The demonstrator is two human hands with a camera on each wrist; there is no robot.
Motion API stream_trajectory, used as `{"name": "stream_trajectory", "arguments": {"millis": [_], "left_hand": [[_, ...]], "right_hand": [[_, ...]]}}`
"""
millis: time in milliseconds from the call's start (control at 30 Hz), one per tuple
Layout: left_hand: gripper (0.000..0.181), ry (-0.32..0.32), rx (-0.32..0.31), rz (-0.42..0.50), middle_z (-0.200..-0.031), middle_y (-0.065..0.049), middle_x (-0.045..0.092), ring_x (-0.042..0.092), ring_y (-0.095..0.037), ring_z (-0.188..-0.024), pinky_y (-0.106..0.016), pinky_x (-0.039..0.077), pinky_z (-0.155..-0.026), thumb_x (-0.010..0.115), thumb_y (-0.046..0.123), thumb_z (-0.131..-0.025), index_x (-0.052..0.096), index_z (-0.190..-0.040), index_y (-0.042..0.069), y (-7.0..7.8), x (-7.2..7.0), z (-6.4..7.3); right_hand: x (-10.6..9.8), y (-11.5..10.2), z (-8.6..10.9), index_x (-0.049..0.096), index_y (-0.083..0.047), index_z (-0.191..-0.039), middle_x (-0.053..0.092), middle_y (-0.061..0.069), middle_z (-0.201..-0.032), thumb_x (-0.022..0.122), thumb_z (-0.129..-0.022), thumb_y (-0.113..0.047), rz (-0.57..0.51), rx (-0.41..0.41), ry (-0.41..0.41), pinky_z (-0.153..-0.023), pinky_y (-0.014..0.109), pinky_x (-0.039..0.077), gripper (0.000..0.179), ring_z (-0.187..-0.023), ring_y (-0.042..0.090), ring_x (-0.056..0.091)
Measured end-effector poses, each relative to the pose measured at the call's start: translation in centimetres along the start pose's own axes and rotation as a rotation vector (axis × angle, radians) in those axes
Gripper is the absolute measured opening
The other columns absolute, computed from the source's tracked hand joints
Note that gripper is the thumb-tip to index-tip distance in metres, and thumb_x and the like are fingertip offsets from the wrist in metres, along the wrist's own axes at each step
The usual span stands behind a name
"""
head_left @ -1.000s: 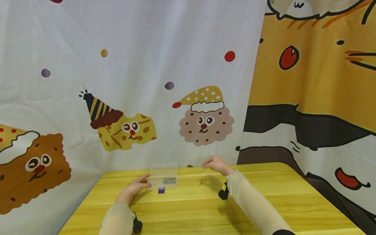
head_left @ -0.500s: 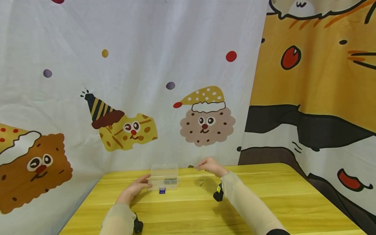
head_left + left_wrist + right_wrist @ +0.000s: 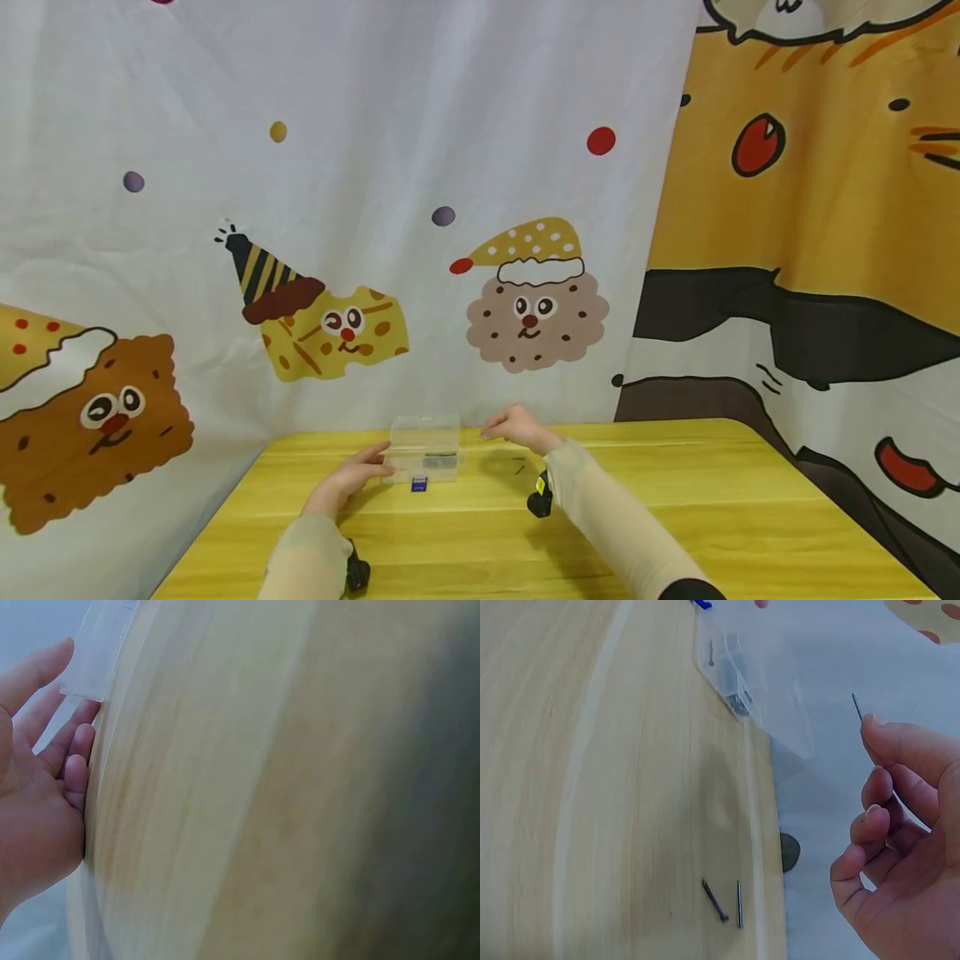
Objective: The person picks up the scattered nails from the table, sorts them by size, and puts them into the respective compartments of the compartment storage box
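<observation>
A clear plastic box (image 3: pixel 425 467) stands at the back of the table with its lid (image 3: pixel 425 432) raised. In the right wrist view, nails (image 3: pixel 711 654) show inside it. My left hand (image 3: pixel 348 482) is at the box's left end, fingers loosely extended and touching it; the left wrist view shows the box's corner (image 3: pixel 94 667) by the thumb and fingers. My right hand (image 3: pixel 907 817) pinches a thin nail (image 3: pixel 856 705) between thumb and index finger, point outward, raised above the table right of the box. Two nails (image 3: pixel 715 901) lie on the table below it.
A small blue piece (image 3: pixel 419 483) is at the box's front edge; its kind is unclear. Behind the wood-grain table (image 3: pixel 480 533) hangs a printed cloth (image 3: pixel 360 167), close to the box and right hand. A black wrist camera (image 3: pixel 540 498) sits under the right wrist.
My right hand has moved left toward the box, carrying the nail. The left hand stays at the box's left end. The head view has shifted slightly.
</observation>
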State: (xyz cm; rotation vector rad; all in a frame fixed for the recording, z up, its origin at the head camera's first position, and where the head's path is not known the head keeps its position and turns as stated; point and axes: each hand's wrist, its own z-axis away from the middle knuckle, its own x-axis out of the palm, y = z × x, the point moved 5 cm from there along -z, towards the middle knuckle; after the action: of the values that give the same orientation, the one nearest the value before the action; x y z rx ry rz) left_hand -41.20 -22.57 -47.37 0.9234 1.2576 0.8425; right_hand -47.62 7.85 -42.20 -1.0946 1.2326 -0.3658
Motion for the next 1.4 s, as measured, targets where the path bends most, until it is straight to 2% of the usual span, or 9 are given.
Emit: {"name": "stream_trajectory", "arguments": {"millis": [333, 667, 833, 1067, 1200, 1400], "left_hand": [[0.067, -0.001, -0.002, -0.003, -0.141, -0.033, 0.039, 0.035, -0.049, -0.13, -0.063, 0.027, -0.105, 0.068, 0.013, -0.09, 0.037, -0.148, 0.002, 0.0, -0.1, 0.0], [0.069, -0.017, 0.005, -0.007, -0.141, -0.032, 0.04, 0.036, -0.049, -0.13, -0.063, 0.028, -0.104, 0.07, 0.016, -0.088, 0.038, -0.148, 0.002, -0.1, 0.0, -0.2], [0.069, -0.005, 0.004, -0.004, -0.139, -0.032, 0.041, 0.037, -0.049, -0.129, -0.063, 0.028, -0.104, 0.07, 0.015, -0.088, 0.039, -0.148, 0.002, -0.3, -0.1, -0.3], [0.068, 0.004, -0.005, 0.003, -0.139, -0.032, 0.041, 0.037, -0.05, -0.128, -0.063, 0.028, -0.104, 0.07, 0.013, -0.088, 0.039, -0.147, 0.002, -0.2, -0.1, -0.1], [0.068, 0.007, -0.011, 0.003, -0.14, -0.033, 0.041, 0.036, -0.05, -0.129, -0.063, 0.028, -0.104, 0.069, 0.014, -0.088, 0.039, -0.147, 0.002, -0.1, -0.1, 0.0], [0.068, 0.006, -0.01, 0.006, -0.142, -0.033, 0.039, 0.034, -0.049, -0.131, -0.063, 0.027, -0.105, 0.069, 0.014, -0.088, 0.038, -0.148, 0.002, 0.0, -0.1, -0.1]], "right_hand": [[1.6, -1.2, -0.8, 0.074, 0.001, -0.105, 0.07, 0.008, -0.11, 0.07, -0.089, -0.018, 0.002, -0.015, -0.028, -0.091, 0.049, 0.048, 0.025, -0.103, 0.022, 0.062], [3.5, -1.1, -1.4, 0.075, 0.001, -0.101, 0.071, 0.004, -0.099, 0.071, -0.087, -0.014, -0.008, -0.056, -0.061, -0.083, 0.047, 0.051, 0.021, -0.09, 0.015, 0.063], [4.4, -1.6, -1.2, 0.074, 0.003, -0.101, 0.072, 0.006, -0.098, 0.071, -0.086, -0.011, -0.003, -0.064, -0.053, -0.084, 0.043, 0.051, 0.021, -0.092, 0.017, 0.063], [5.5, -1.8, -0.9, 0.075, 0.002, -0.098, 0.072, 0.008, -0.099, 0.07, -0.088, -0.011, -0.004, -0.068, -0.037, -0.092, 0.048, 0.048, 0.018, -0.099, 0.025, 0.064], [5.8, -1.6, -1.1, 0.077, -0.002, -0.093, 0.072, 0.004, -0.095, 0.069, -0.088, -0.011, 0.022, -0.088, -0.026, -0.087, 0.042, 0.051, 0.013, -0.093, 0.019, 0.065], [6.3, -1.7, -1.2, 0.076, 0.001, -0.094, 0.072, 0.007, -0.094, 0.068, -0.089, -0.008, 0.04, -0.09, -0.01, -0.081, 0.037, 0.053, 0.014, -0.087, 0.018, 0.065]]}}
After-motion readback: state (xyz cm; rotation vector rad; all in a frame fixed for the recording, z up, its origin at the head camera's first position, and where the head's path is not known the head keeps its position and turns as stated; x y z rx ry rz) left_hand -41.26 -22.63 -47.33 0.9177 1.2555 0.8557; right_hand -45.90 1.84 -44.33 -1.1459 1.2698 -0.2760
